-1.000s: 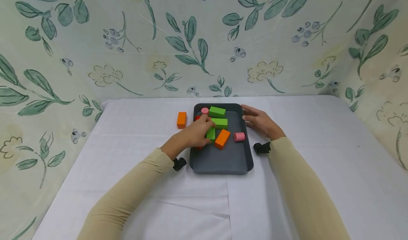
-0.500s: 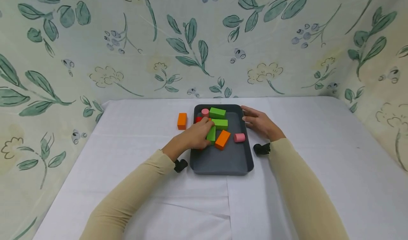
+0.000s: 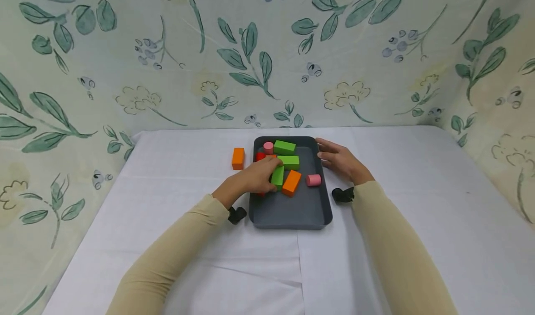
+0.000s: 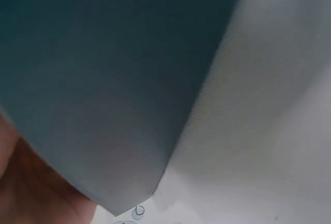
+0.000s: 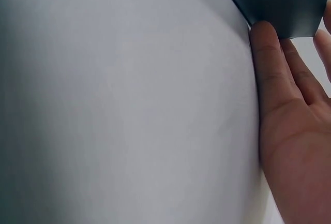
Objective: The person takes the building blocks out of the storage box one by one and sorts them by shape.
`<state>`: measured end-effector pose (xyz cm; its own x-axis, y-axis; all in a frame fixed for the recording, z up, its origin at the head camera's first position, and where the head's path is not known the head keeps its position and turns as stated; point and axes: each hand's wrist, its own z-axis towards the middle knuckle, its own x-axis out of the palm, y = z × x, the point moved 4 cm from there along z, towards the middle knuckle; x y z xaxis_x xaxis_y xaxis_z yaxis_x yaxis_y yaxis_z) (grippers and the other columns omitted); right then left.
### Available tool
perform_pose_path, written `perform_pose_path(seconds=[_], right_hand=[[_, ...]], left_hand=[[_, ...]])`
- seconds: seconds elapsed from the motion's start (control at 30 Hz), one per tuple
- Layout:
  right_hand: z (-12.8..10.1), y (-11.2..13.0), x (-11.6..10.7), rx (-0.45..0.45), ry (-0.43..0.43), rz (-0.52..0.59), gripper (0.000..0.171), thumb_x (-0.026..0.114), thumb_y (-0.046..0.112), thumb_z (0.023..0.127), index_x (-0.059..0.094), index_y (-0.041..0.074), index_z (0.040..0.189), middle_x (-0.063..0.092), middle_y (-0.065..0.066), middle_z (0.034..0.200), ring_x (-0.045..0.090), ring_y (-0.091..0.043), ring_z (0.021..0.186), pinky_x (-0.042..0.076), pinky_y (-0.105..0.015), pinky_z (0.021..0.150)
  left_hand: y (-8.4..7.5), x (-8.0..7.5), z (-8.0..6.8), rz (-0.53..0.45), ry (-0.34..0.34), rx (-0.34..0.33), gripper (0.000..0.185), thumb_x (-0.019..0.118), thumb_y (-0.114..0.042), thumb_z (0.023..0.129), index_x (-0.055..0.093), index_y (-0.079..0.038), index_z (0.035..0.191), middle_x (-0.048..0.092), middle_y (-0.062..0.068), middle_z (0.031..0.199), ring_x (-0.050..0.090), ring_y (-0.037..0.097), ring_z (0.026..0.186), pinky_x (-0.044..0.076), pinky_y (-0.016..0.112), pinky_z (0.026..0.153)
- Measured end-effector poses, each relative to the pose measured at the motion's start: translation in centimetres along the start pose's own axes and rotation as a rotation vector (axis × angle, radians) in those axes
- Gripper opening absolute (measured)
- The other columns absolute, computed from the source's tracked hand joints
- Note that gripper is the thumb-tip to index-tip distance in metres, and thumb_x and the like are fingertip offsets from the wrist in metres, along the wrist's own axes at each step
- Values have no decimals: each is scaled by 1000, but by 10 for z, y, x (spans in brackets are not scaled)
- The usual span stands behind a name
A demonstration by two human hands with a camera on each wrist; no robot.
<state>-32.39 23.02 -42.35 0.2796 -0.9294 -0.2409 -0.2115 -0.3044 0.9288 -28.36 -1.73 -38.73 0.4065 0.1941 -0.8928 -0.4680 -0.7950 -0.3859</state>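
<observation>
Risk: left hand (image 3: 255, 178) is crowded in. It reaches into the dark tray (image 3: 292, 213) with fingers curled over a green block (image 3: 277, 176), apparently gripping it, though the fingertips are hidden. An orange block (image 3: 291, 182) touches that block on the side away from the hand, and a second green block (image 3: 289, 162) sits just beyond the knuckles. A lift could likely drag or tip either one. A red block (image 3: 260, 156) is partly hidden by the hand.

Pose: left forearm crosses the tray's left rim, wrist low. Right hand (image 3: 340, 161) lies flat on the desk (image 3: 418, 213), fingers straight against the tray's right wall, holding nothing. Pink cylinder (image 3: 313, 180) lies between the hands. Far off, an orange block on the desk (image 3: 238, 158) sits left of the tray.
</observation>
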Motion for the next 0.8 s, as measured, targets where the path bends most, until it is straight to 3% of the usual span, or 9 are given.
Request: perform_pose_path(seconds=[0.23, 0.43, 0.6, 0.8], right_hand=[[2, 0, 1, 5, -4, 11, 63, 50, 17, 102, 24, 30, 158, 16, -5, 168, 25, -29, 153, 27, -47, 124], [1, 2, 1, 1, 9, -3, 64, 51, 19, 101, 24, 29, 158, 17, -6, 168, 25, -29, 153, 27, -47, 124], [-1, 3, -1, 15, -10, -13, 63, 50, 18, 102, 24, 29, 158, 17, -7, 168, 26, -30, 153, 27, -47, 124], [-3, 5, 1, 1, -48, -40, 63, 50, 16, 100, 27, 27, 157, 23, -9, 166, 34, -33, 149, 30, -48, 122]], left_hand=[[0, -2, -4, -18, -63, 43, 69, 77, -28, 86, 45, -13, 145, 46, 9, 149, 49, 24, 130, 42, 41, 116], [-2, -8, -9, -54, -170, 49, 68, 76, -33, 84, 49, -16, 144, 51, 8, 140, 52, 23, 121, 45, 41, 112], [-4, -16, -15, -125, -261, 77, 69, 75, -33, 84, 47, -15, 145, 48, 8, 146, 50, 24, 126, 44, 45, 113], [10, -23, -31, -211, -316, 102, 72, 76, -29, 84, 44, -11, 146, 50, 10, 136, 53, 26, 116, 50, 42, 104]])
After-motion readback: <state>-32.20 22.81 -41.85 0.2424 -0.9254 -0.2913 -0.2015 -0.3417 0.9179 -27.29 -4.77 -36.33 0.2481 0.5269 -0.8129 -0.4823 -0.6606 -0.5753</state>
